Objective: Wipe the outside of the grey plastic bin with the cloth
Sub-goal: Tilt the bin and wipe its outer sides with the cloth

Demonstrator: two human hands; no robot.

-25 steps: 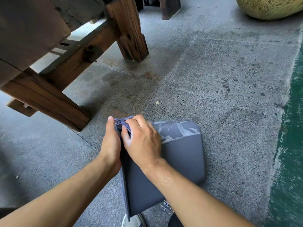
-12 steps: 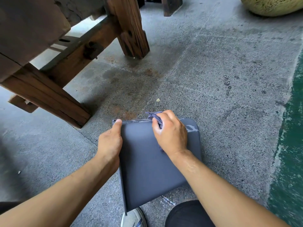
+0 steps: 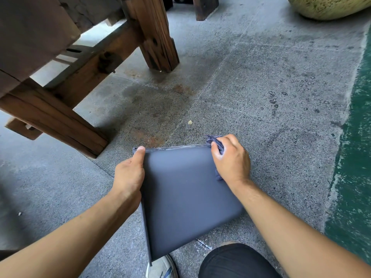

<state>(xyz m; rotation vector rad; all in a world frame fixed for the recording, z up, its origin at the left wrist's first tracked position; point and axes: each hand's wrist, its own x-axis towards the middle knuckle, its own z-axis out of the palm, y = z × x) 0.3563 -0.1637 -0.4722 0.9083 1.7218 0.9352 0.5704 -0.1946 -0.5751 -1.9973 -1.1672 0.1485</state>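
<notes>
Grey plastic bin (image 3: pixel 186 197) lies tipped on the concrete floor (image 3: pixel 261 97) in front of you, one flat side facing up. Your left hand (image 3: pixel 128 175) grips its left edge, thumb laid flat along the top face toward the far corner. Your right hand (image 3: pixel 230 159) has its fingers curled round the bunched cloth (image 3: pixel 213 140), pressing it on the bin's far right corner. Wooden bench legs (image 3: pixel 154 37) stand to the upper left. Your shoe (image 3: pixel 160 267) sits just below the bin.

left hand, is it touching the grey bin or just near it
Touching. The head view shows the left hand gripping the left edge of the grey bin, thumb lying flat along its top corner, with no gap.
</notes>
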